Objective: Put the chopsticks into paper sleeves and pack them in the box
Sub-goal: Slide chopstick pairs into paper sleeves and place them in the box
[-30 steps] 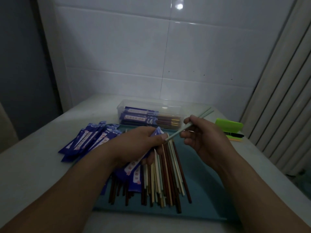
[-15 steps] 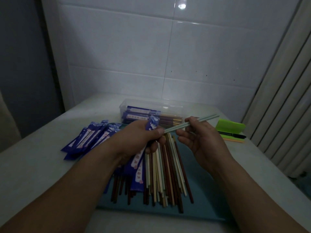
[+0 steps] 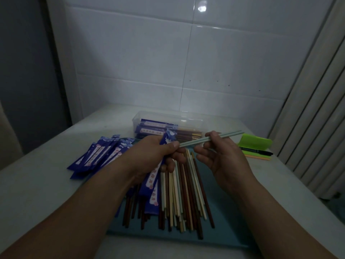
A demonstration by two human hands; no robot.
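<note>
My left hand [image 3: 158, 154] grips a blue paper sleeve [image 3: 169, 139] at its open top end; the sleeve hangs down past the palm. My right hand [image 3: 218, 154] pinches a pair of pale green chopsticks [image 3: 214, 137], whose tips meet the sleeve's mouth by my left thumb. Below both hands lies a pile of loose brown, white and green chopsticks [image 3: 183, 195] on a teal mat [image 3: 224, 228]. A clear plastic box [image 3: 155, 116] behind holds several sleeved pairs.
A heap of empty blue sleeves [image 3: 100, 154] lies left of the mat. A green pad [image 3: 255, 142] with a black pen [image 3: 255, 150] sits at the right. A tiled wall stands behind the table, and a ribbed panel is on the right.
The chopstick pair has tilted flatter and its tips have come to the sleeve's mouth. My left hand has lifted the sleeve slightly.
</note>
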